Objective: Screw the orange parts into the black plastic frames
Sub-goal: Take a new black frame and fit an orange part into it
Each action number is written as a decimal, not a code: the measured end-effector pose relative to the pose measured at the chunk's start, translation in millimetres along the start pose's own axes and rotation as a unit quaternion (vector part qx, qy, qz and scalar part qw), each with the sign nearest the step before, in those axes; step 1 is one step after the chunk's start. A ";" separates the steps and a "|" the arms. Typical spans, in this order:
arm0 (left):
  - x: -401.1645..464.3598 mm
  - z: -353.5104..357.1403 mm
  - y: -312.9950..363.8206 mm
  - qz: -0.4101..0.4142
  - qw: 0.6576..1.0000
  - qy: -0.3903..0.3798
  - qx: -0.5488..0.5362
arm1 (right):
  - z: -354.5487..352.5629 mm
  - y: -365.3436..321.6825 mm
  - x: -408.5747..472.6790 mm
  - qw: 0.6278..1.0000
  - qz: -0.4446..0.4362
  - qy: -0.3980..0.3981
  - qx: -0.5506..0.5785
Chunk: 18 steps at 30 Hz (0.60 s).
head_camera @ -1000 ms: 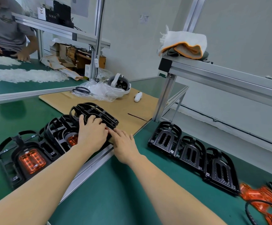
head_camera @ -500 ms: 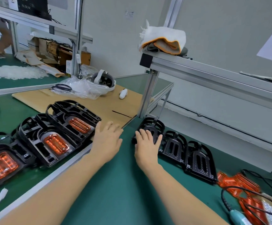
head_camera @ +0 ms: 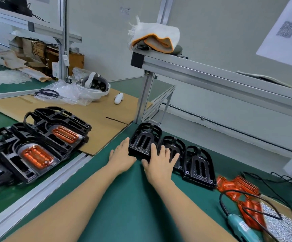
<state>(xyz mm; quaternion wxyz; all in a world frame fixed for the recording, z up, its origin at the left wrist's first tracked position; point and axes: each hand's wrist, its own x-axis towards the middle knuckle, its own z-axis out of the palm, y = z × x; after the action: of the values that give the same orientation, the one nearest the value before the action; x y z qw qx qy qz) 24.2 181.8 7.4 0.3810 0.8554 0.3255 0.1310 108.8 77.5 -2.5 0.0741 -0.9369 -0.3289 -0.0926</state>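
The nearest empty black frame (head_camera: pixel 142 144) lies on the green desk (head_camera: pixel 124 198), first in a row of three. The left hand (head_camera: pixel 121 157) touches its left edge and the right hand (head_camera: pixel 159 162) rests on its right side, fingers relaxed. Lift it evenly with both hands, clear of the neighbouring frame (head_camera: pixel 174 151), toward the orange parts (head_camera: pixel 237 186).

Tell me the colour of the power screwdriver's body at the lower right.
Light teal; the power screwdriver shows in the head view.
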 end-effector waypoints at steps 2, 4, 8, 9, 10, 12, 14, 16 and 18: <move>-2.1 1.6 3.0 -0.012 0.997 -0.013 -0.071 | -0.3 1.0 -0.6 1.000 -0.011 -0.003 -0.002; -1.7 2.5 2.0 -0.018 0.995 -0.014 -0.097 | -0.7 1.4 -1.2 1.000 -0.025 -0.002 0.005; -4.4 2.3 3.7 -0.016 0.991 0.004 -0.136 | -1.4 4.5 -2.2 0.999 -0.035 0.013 0.028; -6.2 2.7 5.1 -0.008 0.990 0.011 -0.142 | -1.8 6.2 -2.1 0.999 -0.034 0.019 0.036; -8.2 3.4 6.3 0.000 0.989 0.018 -0.147 | -2.6 8.2 -1.6 0.998 -0.034 0.025 0.046; -12.4 5.1 7.9 0.010 0.988 0.032 -0.152 | -4.5 12.5 -1.1 0.996 -0.041 0.039 0.070; -15.8 7.2 9.1 0.021 0.984 0.056 -0.166 | -7.9 16.6 -1.9 0.990 -0.053 0.063 0.111; -19.6 8.1 11.9 0.027 0.977 0.096 -0.187 | -12.9 20.9 -6.2 0.981 -0.062 0.086 0.165; -21.3 7.8 14.2 0.024 0.963 0.124 -0.237 | -18.7 26.7 -14.5 0.971 -0.061 0.092 0.213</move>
<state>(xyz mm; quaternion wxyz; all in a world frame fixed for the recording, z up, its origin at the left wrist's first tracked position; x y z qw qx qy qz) 18.3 156.3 13.0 0.5266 0.7251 0.3092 0.3182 112.2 44.4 10.3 0.2964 -0.8652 -0.3891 -0.1102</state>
